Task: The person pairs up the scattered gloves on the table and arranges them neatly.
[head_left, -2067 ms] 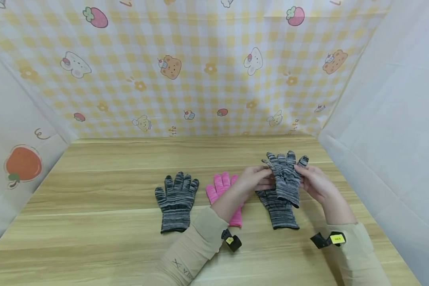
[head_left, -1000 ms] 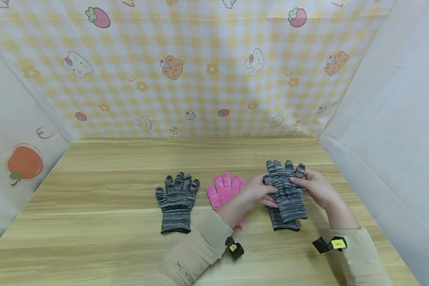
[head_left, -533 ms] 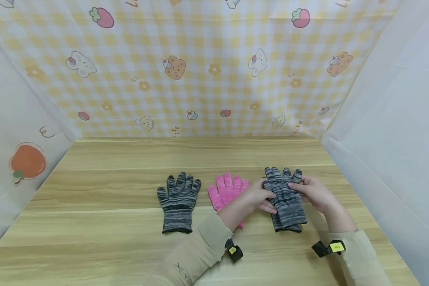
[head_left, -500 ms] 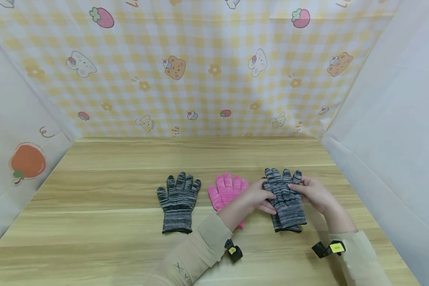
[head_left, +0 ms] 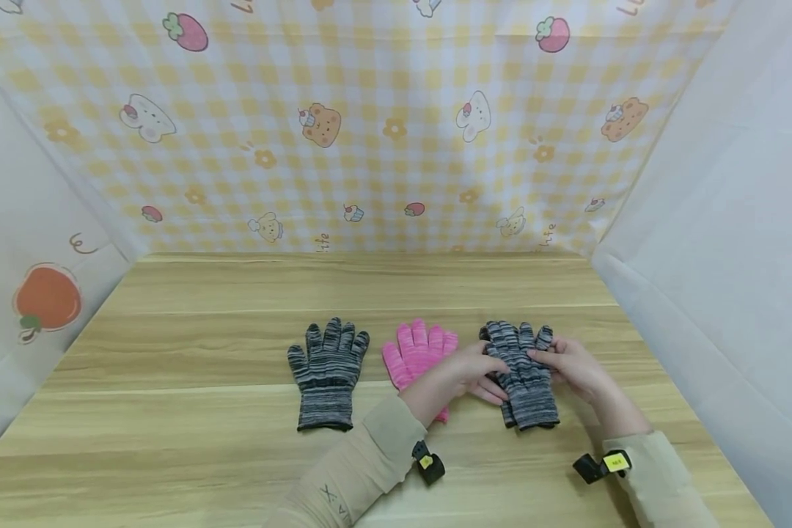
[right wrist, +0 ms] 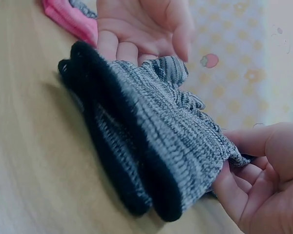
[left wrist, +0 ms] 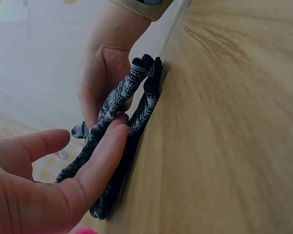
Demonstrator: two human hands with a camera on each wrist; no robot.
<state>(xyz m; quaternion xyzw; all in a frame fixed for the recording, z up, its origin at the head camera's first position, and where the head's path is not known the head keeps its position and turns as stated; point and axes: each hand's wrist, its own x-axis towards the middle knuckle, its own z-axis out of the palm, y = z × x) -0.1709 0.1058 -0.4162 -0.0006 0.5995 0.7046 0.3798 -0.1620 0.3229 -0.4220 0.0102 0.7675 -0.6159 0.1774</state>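
In the head view, a grey-black striped knit glove (head_left: 531, 389) lies over a second matching glove (head_left: 509, 418), cuffs toward the person. My right hand (head_left: 573, 367) pinches the upper glove's right edge, thumb on top. My left hand (head_left: 478, 372) is at its left edge. In the left wrist view, the left fingers (left wrist: 105, 156) reach nearly straight between the two gloves, and the left thumb stands apart from the fabric. The right wrist view shows both dark cuffs (right wrist: 158, 190), one above the other, and the right thumb and fingers (right wrist: 229, 187) holding the upper glove.
A pink glove (head_left: 417, 356) lies left of the stacked pair, partly hidden by the left forearm. Farther left, another grey-black glove (head_left: 330, 378) lies flat on the wooden table (head_left: 171, 440). A checked curtain (head_left: 369, 169) hangs behind, and white panels stand at both sides.
Both hands have lowered the upper glove toward the person and onto the lower one, so the cuffs nearly line up. The left thumb seems to have loosened. The other gloves have stayed put.
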